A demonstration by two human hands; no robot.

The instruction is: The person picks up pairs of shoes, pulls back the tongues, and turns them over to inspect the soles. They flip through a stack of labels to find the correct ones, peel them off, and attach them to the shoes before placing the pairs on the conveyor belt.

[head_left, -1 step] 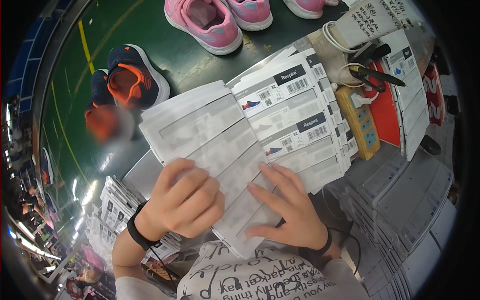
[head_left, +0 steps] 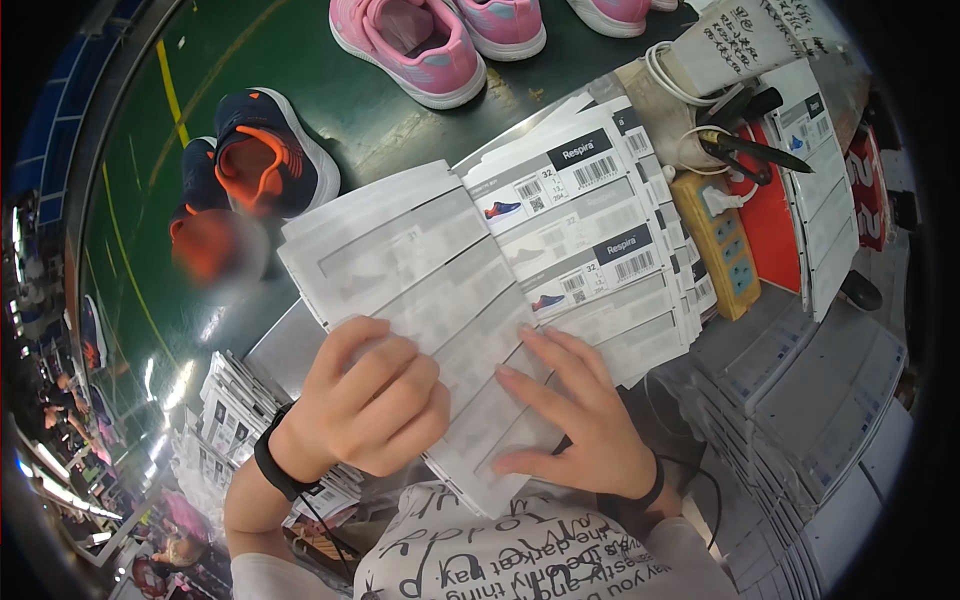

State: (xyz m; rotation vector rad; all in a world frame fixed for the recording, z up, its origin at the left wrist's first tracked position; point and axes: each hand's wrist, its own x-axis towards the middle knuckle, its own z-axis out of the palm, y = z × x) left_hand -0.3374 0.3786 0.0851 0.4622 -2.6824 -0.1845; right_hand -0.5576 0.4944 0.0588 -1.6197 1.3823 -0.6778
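Note:
My left hand (head_left: 372, 400) is closed, its fingers curled over the white label sheet (head_left: 400, 265), which lies back side up with faint print showing through. My right hand (head_left: 585, 415) has its fingers apart, and their tips rest on that same sheet near its right edge. Under and right of it is a fanned stack of printed shoe-label sheets (head_left: 600, 215), with small shoe pictures and barcodes. The left thumb is hidden, and how many sheets the left hand holds cannot be told.
Dark blue and orange shoes (head_left: 285, 150) stand at far left, pink shoes (head_left: 425, 50) at the back. On the right are a yellow power strip (head_left: 722, 250), black-handled snips (head_left: 760, 150) and another label pile (head_left: 820, 200). More label bundles (head_left: 235, 415) sit beside my left wrist.

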